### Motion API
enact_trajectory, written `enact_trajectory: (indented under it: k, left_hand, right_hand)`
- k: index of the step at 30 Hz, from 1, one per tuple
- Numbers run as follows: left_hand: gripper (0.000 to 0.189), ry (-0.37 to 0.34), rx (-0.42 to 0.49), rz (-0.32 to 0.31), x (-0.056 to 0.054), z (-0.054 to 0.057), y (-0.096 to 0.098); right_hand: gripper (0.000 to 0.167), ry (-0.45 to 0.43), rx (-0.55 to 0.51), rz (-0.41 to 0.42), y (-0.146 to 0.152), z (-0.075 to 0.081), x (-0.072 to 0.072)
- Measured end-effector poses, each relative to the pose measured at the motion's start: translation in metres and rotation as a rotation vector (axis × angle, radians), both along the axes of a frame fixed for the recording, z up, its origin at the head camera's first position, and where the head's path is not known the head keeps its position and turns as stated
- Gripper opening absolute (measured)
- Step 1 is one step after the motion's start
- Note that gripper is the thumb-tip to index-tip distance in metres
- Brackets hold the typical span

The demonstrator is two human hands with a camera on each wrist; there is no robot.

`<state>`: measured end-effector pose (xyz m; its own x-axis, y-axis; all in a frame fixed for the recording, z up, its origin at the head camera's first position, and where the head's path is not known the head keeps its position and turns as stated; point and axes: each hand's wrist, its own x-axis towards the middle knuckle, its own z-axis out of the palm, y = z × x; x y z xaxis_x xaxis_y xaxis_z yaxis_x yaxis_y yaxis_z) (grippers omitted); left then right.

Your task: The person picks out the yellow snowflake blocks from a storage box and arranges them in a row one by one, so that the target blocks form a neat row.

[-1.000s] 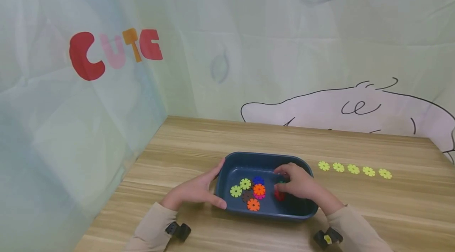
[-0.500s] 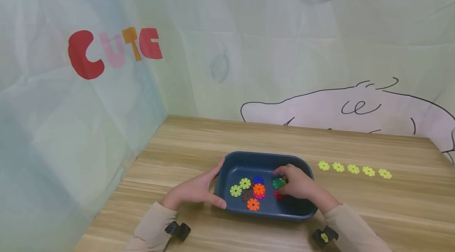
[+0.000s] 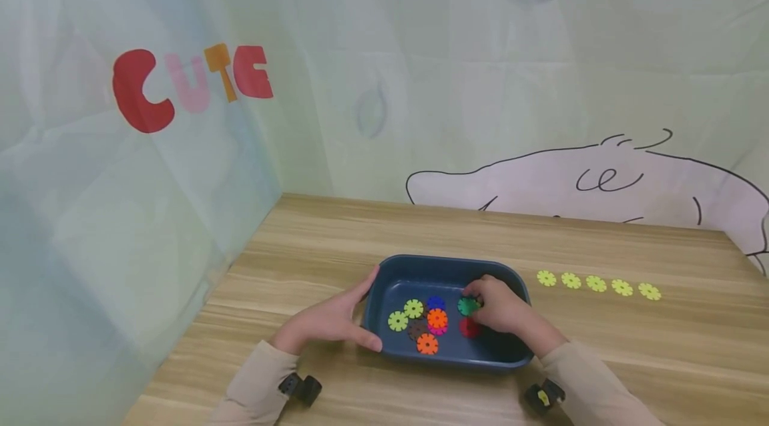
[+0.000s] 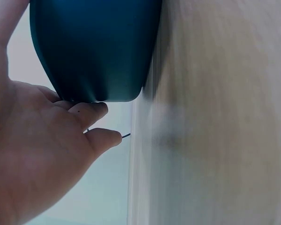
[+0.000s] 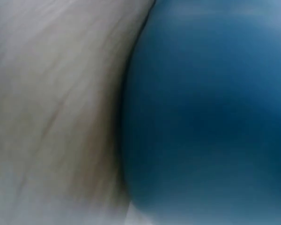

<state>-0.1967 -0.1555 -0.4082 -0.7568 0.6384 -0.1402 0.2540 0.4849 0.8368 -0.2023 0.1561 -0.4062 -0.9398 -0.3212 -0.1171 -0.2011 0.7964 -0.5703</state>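
In the head view a dark blue plastic tub (image 3: 396, 279) stands on the table. My left hand (image 3: 327, 322) holds its left end, thumb at the front corner and fingers toward the back. The left wrist view shows those fingers (image 4: 91, 112) against the tub wall. My right hand (image 3: 501, 306) reaches into the tub's right half, finger and thumb at the edges of a green interlocking disc (image 3: 467, 306). A red disc (image 3: 470, 328) lies just below it, partly overlapped by the hand. The right wrist view shows the tub's blurred outer wall (image 5: 201, 117), but no hand.
Left of the right hand, the tub holds two yellow-green discs (image 3: 398, 321), orange discs (image 3: 427, 344), a blue disc (image 3: 436, 304), brown ones (image 3: 417, 329) and a pink one (image 3: 438, 330). Several yellow discs (image 3: 596, 284) form a row on the table (image 3: 601, 346) to the right.
The right hand has shifted slightly, and the green disc has come into view between finger and thumb, now a little farther left. More of the red disc shows. The left hand stays on the tub.
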Motion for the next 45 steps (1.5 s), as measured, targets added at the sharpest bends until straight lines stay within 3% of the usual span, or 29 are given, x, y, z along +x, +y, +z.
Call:
enact_trajectory:
  k: [19, 29, 45]
  left_hand:
    - [0.127, 0.014, -0.008, 0.000, 0.0011, 0.0022, -0.0002]
    - [0.126, 0.011, -0.006, 0.000, 0.0011, 0.0021, -0.0003]
    - [0.127, 0.003, 0.002, -0.005, 0.0009, 0.0021, -0.0006]
  right_hand:
    - [0.029, 0.006, 0.015, 0.045, -0.0009, -0.0037, 0.0000]
    - [0.031, -0.067, 0.001, 0.005, 0.0009, 0.0007, -0.0012]
    - [0.027, -0.071, 0.015, 0.004, 0.0000, -0.0004, -0.0009]
